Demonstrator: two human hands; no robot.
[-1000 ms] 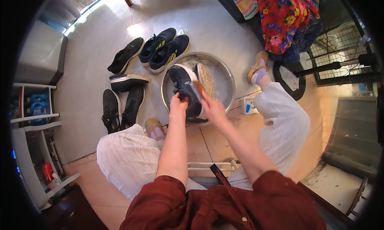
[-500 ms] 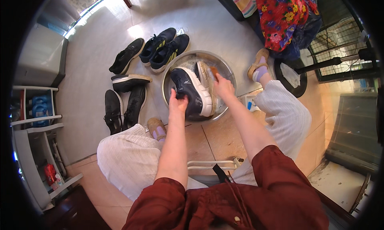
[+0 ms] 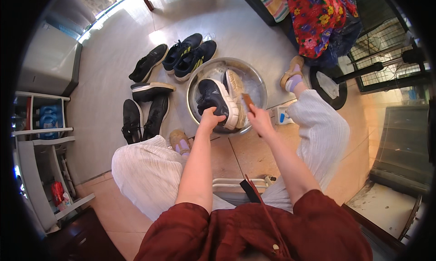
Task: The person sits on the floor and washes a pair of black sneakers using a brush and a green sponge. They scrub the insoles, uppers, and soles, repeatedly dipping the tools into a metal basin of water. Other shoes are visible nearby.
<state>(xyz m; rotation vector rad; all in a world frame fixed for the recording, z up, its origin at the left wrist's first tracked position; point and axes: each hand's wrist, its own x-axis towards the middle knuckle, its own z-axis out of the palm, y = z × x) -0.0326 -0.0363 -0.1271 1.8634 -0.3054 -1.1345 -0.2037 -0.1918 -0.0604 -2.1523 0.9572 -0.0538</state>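
A round metal basin stands on the floor in front of me. In it lies a dark sneaker with a thick white sole, tilted on its side. My left hand grips this sneaker at its heel opening, the fingers partly hidden inside. Against its sole lies a second shoe, its pale, brownish sole turned up. My right hand is closed round a brown brush, held at the basin's right side next to the second shoe's sole. The brush's bristles are hard to make out.
Left of the basin lie several dark shoes, among them a pair with yellow stripes and a black one. A small white tray with a blue item sits to the right. A grey shelf stands far left; floral cloth hangs upper right.
My right hand with the brush has drawn back toward me and down along the sole. My left hand has shifted slightly right on the sneaker, which is tilted a little differently.
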